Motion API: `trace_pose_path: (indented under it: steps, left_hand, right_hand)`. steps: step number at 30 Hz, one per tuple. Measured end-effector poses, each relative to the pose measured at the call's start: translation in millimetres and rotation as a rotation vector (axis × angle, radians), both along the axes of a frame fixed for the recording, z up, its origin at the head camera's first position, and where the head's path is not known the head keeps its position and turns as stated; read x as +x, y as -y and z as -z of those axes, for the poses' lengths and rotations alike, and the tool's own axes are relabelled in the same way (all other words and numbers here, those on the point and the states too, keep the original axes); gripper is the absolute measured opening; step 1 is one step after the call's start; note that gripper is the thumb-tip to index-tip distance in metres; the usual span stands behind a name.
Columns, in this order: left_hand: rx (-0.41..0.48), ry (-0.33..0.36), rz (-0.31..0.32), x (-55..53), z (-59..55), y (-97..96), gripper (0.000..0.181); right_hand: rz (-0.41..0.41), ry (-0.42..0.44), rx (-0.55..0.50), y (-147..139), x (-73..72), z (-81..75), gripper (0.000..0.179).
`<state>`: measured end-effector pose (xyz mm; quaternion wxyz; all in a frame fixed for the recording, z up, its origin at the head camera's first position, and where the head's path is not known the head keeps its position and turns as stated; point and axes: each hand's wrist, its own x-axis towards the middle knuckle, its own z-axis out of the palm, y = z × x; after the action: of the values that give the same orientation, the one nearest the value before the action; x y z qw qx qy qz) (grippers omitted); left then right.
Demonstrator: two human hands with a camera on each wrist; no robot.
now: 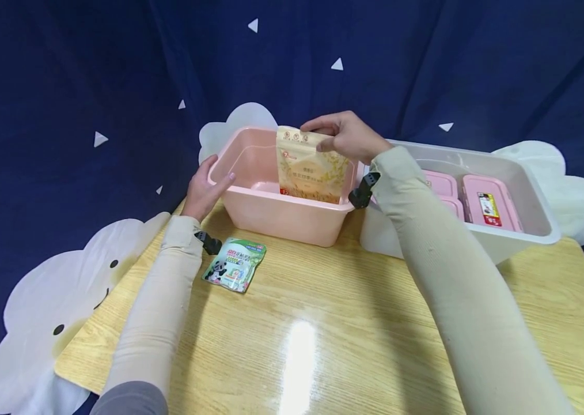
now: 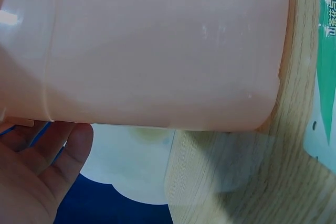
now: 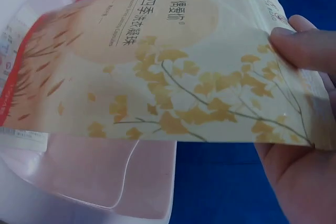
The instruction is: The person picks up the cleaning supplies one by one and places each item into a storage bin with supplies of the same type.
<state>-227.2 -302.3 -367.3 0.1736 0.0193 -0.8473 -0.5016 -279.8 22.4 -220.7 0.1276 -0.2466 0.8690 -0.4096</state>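
Observation:
My right hand (image 1: pixel 346 137) pinches the top edge of a cream pouch of laundry pods (image 1: pixel 306 173), with the thumb on its front in the right wrist view. The pouch, printed with yellow leaves, stands upright, its lower part inside a pink plastic bin (image 1: pixel 284 221). At the bin's left end, my left hand (image 1: pixel 204 189) rests with spread fingers, the thumb over the front rim. In the left wrist view its fingers (image 2: pixel 79 142) touch the bin's edge. A green and white panda pouch (image 1: pixel 235 265) lies flat on the table, in front of the bin.
To the right stands a white bin (image 1: pixel 533 233) with several pink lidded boxes (image 1: pixel 490 202) in it. A pale packet (image 3: pixel 23 141) shows partly behind the cream pouch. Both bins stand towards the back of the wooden table (image 1: pixel 250 351), before a dark blue curtain (image 1: pixel 292 69).

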Motion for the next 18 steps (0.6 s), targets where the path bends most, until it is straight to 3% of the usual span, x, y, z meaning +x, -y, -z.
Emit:
trace_pose_path:
  steps: [4,8,11,14,18]
  left_hand:
    - [0.009,0.003,0.002,0.9,-1.0,-0.9,0.075]
    - [0.004,0.009,0.004,1.0,-1.1,-2.5,0.075]
    - [0.012,0.011,0.002,1.5,-0.4,-4.5,0.075]
    - [0.023,0.006,0.005,0.7,-1.4,-6.3,0.075]
    - [0.027,0.003,0.025,-0.9,-2.9,-10.5,0.076]
  right_hand:
    - [0.054,-0.024,-0.014,-4,-3.2,3.0,0.047]
    - [0.137,-0.096,-0.031,-12,-3.8,4.5,0.046]
    - [0.144,-0.162,-0.036,-17,0.1,2.4,0.043]
    - [0.127,-0.246,-0.018,-18,12.4,-1.4,0.038]
    - [0.036,-0.460,-0.079,-14,42.9,2.2,0.030]
